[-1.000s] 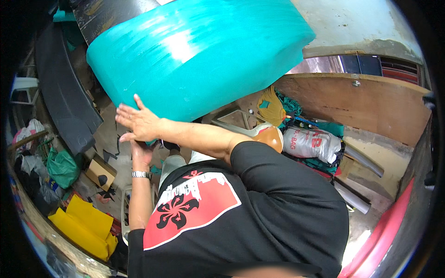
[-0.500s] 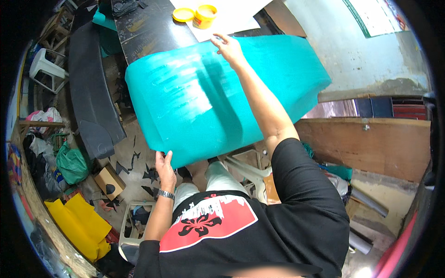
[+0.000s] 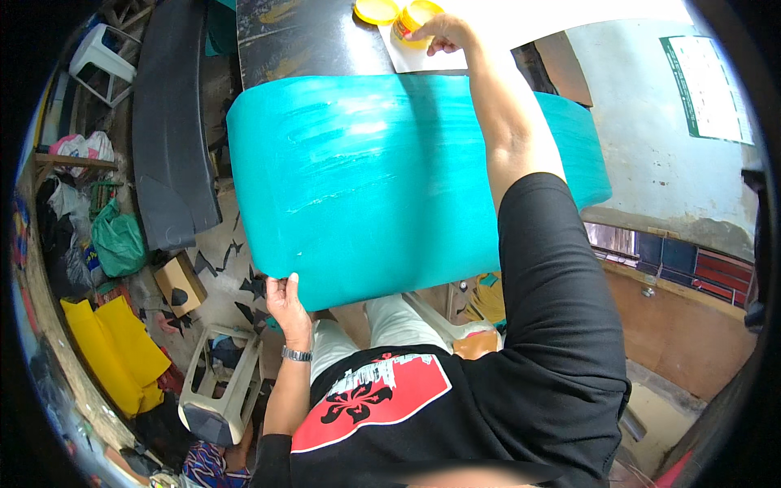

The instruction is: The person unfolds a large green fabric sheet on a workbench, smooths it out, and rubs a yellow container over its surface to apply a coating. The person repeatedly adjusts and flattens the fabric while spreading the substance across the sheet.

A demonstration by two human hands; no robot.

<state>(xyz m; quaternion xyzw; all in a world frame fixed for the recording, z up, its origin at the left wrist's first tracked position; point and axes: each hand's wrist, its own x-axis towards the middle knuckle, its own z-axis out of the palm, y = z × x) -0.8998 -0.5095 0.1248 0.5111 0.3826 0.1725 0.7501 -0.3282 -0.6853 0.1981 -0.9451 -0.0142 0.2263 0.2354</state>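
A large teal sheet with rounded corners hangs over the table's near edge, its surface marked with pale, glossy streaks. My left hand pinches its near left corner, thumb on top and the other fingers partly hidden. At the far side, my right hand reaches across the sheet to a yellow tub. Its index finger stretches to the tub's near side, the other fingers hang loosely bent, and I see nothing held in them. Left of the tub lies a round yellow lid.
White paper lies under the tub on a dark, stained table. A long black sheet hangs at the left. Nearby are a white stool, a cardboard box, yellow material and black scraps on the floor.
My right hand has moved farther away and right, from above the teal sheet's far edge to the tub. The left hand stays on the corner. The whole view has shifted.
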